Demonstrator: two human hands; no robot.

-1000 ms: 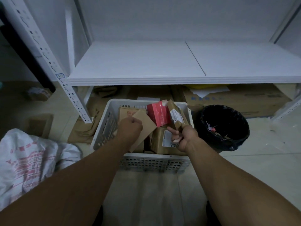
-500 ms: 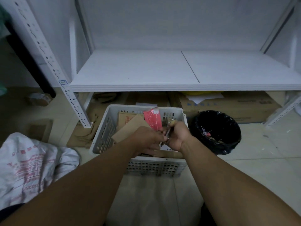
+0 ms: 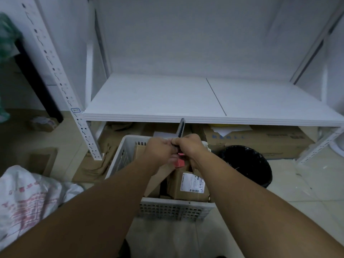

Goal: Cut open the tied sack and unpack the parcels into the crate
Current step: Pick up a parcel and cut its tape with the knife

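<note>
A white slatted crate (image 3: 124,155) stands on the floor under the shelf, holding several brown parcels. One is a box with a white label (image 3: 191,185), and a small red parcel (image 3: 179,162) shows just below my hands. My right hand (image 3: 191,146) grips a grey box cutter (image 3: 181,127) that points up and away over the crate. My left hand (image 3: 158,149) meets it, its curled fingers pinching the cutter's lower end. The white sack with red print (image 3: 28,198) lies slumped at the lower left.
A white shelf board (image 3: 186,118) juts out just above the crate's far edge, and its perforated upright (image 3: 81,127) stands to the left. A black lined bin (image 3: 249,164) sits right of the crate. Flat cardboard boxes (image 3: 260,140) lie under the shelf.
My left hand let go of the brown envelope and came over to my right hand. Both rose above the crate, and the cutter now sticks up between them. The view tilted upward.
</note>
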